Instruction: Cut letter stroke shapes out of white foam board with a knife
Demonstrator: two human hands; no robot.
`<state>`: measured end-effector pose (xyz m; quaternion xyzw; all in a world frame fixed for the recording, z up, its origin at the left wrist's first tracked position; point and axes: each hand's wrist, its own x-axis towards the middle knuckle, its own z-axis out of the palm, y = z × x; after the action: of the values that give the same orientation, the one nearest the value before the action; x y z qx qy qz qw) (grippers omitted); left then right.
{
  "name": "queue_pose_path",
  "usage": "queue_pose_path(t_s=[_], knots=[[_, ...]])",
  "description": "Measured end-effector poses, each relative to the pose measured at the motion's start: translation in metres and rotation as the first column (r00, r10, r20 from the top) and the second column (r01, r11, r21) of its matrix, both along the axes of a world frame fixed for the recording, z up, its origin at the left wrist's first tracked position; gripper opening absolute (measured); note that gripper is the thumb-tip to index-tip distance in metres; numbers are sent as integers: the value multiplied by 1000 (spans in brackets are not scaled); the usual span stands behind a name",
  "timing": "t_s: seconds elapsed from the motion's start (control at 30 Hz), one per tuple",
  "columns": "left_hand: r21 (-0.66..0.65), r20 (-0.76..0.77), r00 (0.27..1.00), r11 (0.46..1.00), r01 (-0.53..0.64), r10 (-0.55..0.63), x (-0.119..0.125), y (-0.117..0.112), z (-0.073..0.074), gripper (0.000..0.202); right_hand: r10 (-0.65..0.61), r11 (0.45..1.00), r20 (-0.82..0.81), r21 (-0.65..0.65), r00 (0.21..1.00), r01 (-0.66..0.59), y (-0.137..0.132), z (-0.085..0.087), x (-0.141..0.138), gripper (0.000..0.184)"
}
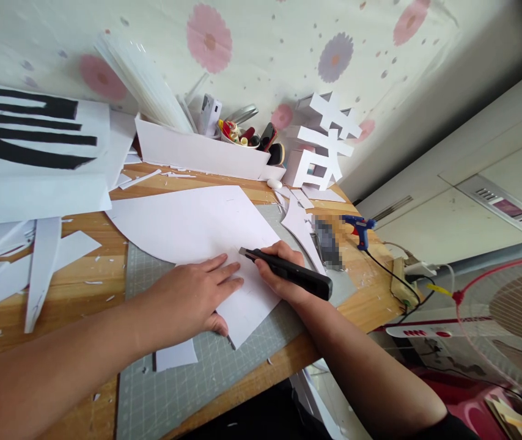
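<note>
My left hand lies flat with its fingers stretched out, pressing down a large white sheet on a grey cutting mat. My right hand is closed round a black utility knife. The knife's blade tip rests on the sheet just ahead of my left fingertips. A small white offcut lies on the mat below my left hand.
The wooden table holds white strips and scraps at left, a black-and-white printed sheet, a white box of tools, a white foam character and a blue glue gun. A fan stands at right.
</note>
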<state>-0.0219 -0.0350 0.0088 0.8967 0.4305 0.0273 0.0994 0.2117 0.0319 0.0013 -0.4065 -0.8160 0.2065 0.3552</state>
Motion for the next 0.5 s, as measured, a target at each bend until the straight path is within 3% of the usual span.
queue_pose_path(t_s=[0.33,0.5], knots=[[33,24,1000,999,12,-13,-4,2,-12,86,-9,999,62,-44,998,12,-18,6,14,5],[39,21,1000,999,22,-22,-4,3,-12,87,-4,1000,82,5,997,4,-23,8,16,3]])
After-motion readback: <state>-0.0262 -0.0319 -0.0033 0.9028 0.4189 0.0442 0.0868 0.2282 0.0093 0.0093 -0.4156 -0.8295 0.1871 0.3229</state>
